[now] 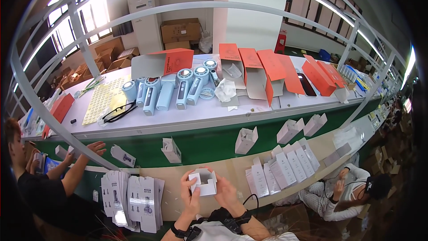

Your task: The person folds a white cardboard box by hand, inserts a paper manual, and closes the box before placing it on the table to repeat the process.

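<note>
A small white carton (204, 188) with its top flaps standing open is between my two hands, just above the near edge of the bench. My left hand (191, 195) is closed on the left side of it, thumb against the front flap. Against the right side lies my right hand (227, 193), its fingers partly hidden by the carton. Flat printed white cartons (143, 203) are piled to the left of my hands. On the right stands a slanted row of white cartons (283, 169), packed close together.
Upright white cartons (171, 151) stand spaced along the green strip (209, 145). The raised table (196, 118) behind holds light-blue handheld fans (183, 90), orange boxes (267, 78), glasses (119, 112) and a phone (306, 85). Co-workers sit at left (49, 187) and right (352, 192).
</note>
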Demonstrator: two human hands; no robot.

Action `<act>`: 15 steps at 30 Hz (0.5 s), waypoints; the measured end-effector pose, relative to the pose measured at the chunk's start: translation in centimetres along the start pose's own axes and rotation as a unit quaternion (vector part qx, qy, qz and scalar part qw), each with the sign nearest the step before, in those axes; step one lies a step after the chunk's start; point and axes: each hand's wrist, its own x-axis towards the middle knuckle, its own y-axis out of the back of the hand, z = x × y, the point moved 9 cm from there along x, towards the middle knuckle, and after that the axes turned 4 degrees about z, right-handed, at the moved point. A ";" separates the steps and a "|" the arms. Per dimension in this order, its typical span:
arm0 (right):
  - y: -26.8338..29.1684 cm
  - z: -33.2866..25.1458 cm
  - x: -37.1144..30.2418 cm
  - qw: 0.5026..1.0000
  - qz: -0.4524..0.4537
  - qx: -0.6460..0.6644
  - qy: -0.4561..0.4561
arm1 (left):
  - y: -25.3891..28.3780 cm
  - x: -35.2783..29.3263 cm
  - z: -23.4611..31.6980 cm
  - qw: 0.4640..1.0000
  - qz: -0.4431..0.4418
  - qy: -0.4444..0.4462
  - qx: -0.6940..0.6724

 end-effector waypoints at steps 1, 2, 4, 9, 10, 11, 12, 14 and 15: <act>0.5 0.0 0.0 0.999 0.034 -0.005 -0.007 | 0.1 0.2 0.1 1.000 0.000 0.000 0.000; 1.1 0.1 0.1 0.998 0.068 -0.010 -0.014 | 0.0 0.3 -0.7 0.998 -0.002 0.058 -0.021; 1.8 0.3 0.0 0.995 0.101 -0.015 -0.021 | -0.3 0.2 -2.3 0.983 -0.007 0.173 -0.063; 3.2 0.0 -0.1 0.970 0.117 -0.200 0.072 | -0.7 0.4 -1.0 0.987 0.007 0.155 -0.030; 3.5 0.2 -0.1 0.967 0.126 -0.210 0.064 | -1.0 0.5 -1.5 0.988 -0.015 0.151 -0.040; 3.7 0.3 -0.2 0.964 0.136 -0.220 0.057 | -1.3 0.5 -2.0 0.987 -0.037 0.147 -0.050; 3.7 0.4 -0.2 0.964 0.136 -0.220 0.057 | -1.6 0.5 -2.3 0.986 -0.060 0.143 -0.061; 3.0 -0.1 -0.2 0.959 0.114 -0.242 0.089 | -1.4 0.4 -2.7 0.985 -0.065 0.146 -0.067; 2.6 -0.3 -0.3 0.956 0.104 -0.253 0.105 | -1.4 0.3 -2.9 0.984 -0.071 0.148 -0.073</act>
